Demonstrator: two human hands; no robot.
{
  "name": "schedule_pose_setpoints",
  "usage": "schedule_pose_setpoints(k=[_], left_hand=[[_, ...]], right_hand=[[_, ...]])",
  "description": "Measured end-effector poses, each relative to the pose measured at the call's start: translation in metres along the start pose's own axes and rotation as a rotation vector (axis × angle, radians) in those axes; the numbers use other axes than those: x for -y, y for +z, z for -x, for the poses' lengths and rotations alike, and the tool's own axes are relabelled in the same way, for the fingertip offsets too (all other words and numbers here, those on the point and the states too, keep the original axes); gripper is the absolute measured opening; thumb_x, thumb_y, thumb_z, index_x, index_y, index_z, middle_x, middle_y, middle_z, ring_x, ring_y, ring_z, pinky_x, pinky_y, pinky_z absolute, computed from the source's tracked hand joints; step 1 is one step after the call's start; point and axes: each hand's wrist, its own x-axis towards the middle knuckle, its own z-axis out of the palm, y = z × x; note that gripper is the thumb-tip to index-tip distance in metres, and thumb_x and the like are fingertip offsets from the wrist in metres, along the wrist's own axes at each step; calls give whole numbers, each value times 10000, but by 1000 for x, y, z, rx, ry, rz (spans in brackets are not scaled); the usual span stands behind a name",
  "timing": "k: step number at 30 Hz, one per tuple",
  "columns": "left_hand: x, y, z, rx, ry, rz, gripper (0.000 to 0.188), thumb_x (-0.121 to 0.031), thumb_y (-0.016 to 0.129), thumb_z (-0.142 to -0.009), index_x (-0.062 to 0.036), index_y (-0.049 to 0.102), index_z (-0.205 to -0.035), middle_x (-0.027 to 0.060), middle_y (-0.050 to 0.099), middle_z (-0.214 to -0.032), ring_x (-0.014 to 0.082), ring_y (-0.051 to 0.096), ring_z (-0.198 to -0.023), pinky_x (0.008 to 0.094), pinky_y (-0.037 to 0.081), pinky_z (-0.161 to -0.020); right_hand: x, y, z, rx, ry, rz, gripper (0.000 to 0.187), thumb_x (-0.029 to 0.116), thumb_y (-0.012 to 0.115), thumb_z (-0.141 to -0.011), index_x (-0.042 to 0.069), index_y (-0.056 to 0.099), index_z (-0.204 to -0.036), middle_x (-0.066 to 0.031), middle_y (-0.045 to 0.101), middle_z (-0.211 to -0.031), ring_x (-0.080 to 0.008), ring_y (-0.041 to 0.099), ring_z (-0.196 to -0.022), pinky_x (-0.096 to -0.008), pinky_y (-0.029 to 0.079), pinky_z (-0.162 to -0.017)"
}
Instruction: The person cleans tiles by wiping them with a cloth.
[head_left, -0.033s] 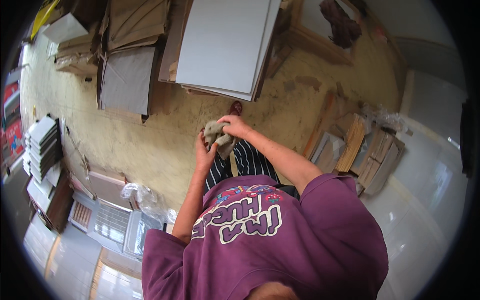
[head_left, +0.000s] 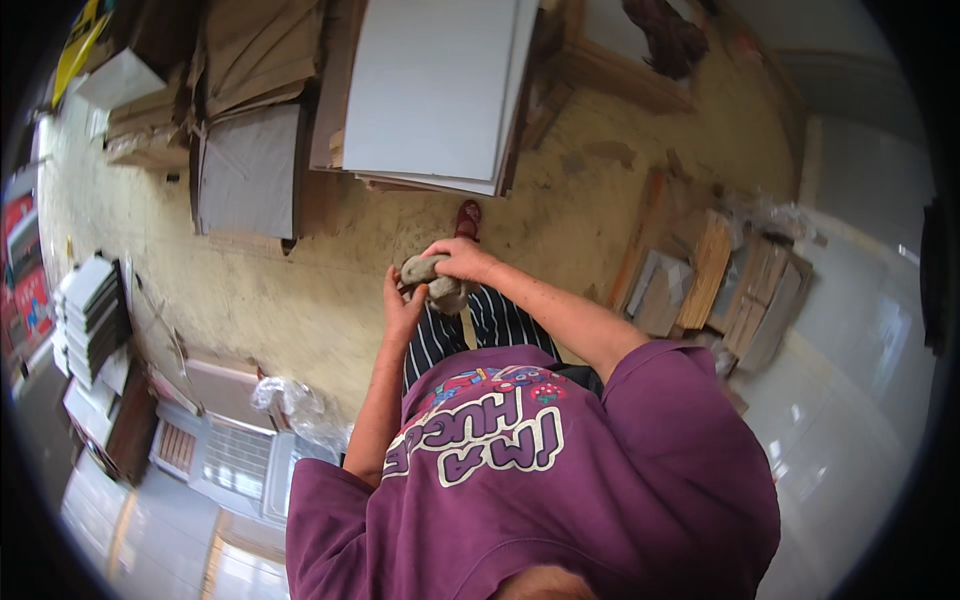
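A crumpled grey cloth (head_left: pixel 432 283) is held between both hands in front of my chest, above my striped trousers. My right hand (head_left: pixel 462 258) grips it from above with curled fingers. My left hand (head_left: pixel 400 300) presses its palm against the cloth's left side, fingers pointing up. Whether the cloth is a rag or a glove is not clear. My red shoe (head_left: pixel 468 216) shows on the sandy floor just beyond the hands.
Large pale boards (head_left: pixel 430 90) and flattened cardboard (head_left: pixel 260 55) lean together ahead, with a grey tile (head_left: pixel 250 170) beside them. Stacked flat boxes (head_left: pixel 90 310) stand at the left, wooden crates (head_left: pixel 720 280) at the right, and crumpled plastic wrap (head_left: pixel 300 405) by my left elbow.
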Motion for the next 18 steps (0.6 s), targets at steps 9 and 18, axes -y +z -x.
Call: schedule_pose_setpoints(k=[9, 18], left_hand=[[-23, -45, 11, 350, -119, 295, 373, -233, 566, -935, -59, 497, -1257, 82, 595, -1148, 188, 605, -1017, 319, 509, -828], [-109, -45, 68, 504, 289, 249, 406, -153, 555, -918, -3, 503, -1292, 83, 582, -1217, 151, 552, -1103, 297, 442, -944]], right_hand=[[62, 31, 62, -135, -261, -90, 337, 278, 648, -779, 82, 670, -1053, -127, 645, -1050, -229, 609, -1013, -325, 474, -879], [60, 59, 134, -624, -147, -316, 556, 332, 639, -856, -9, 498, -1273, -156, 573, -1216, -179, 539, -1119, -308, 439, -934]])
